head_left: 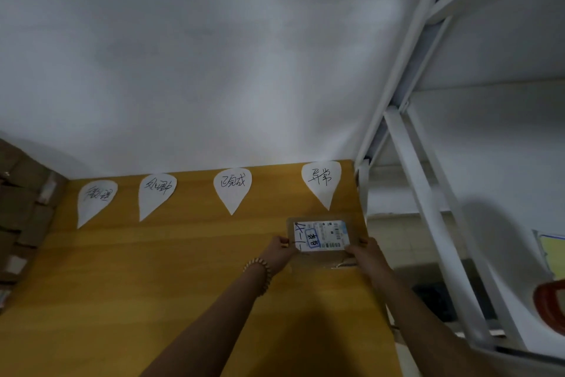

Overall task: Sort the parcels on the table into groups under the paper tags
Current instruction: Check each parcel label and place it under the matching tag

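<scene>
Both your hands, left [279, 249] and right [363, 249], grip the parcel [319, 237] under the rightmost tag [321, 182]; it sits near the table [153, 269] edge and could slide off.

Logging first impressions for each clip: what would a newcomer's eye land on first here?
The flat parcel with its white shipping label, gripped at its side edges by the left hand and right hand, is at the right side of the yellow table. It is just below the rightmost paper tag of four along the far edge. A white metal rack towers at right.
</scene>
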